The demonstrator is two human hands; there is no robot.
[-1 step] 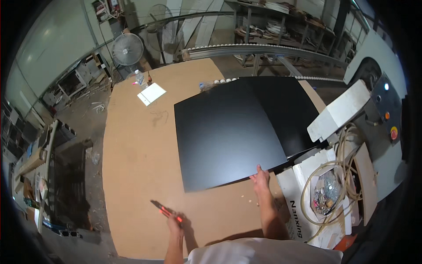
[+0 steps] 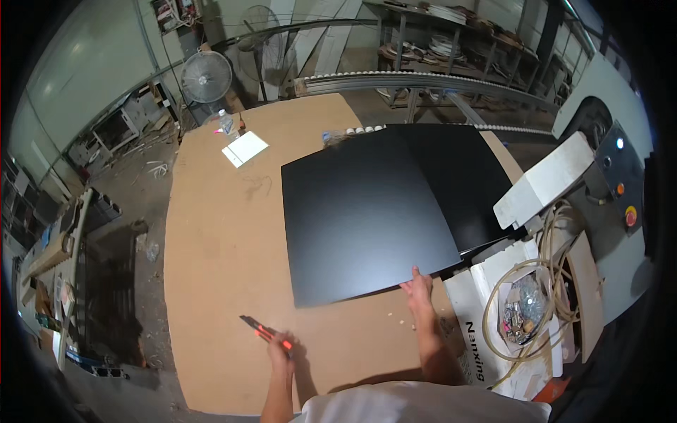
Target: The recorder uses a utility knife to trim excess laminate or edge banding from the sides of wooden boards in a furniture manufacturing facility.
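My left hand (image 2: 281,354) is closed round a red and black utility knife (image 2: 262,330), its dark end pointing away to the left. The knife is over the brown tabletop, apart from the panels. With my right hand (image 2: 419,289) I grip the near edge of a dark grey flat panel (image 2: 360,218), thumb on top and fingers partly hidden at the edge. This panel overlaps a second black panel (image 2: 455,176) to its right.
A white sheet (image 2: 245,149) and a clear bottle (image 2: 226,123) stand at the far left of the table (image 2: 218,261). To the right are a machine with a red button (image 2: 630,216), a coiled hose (image 2: 493,310) and a box of small metal parts (image 2: 520,317). A roller rail (image 2: 423,82) runs behind.
The knife in my left hand has moved very slightly away and to the left. My right hand stays at the panel's edge.
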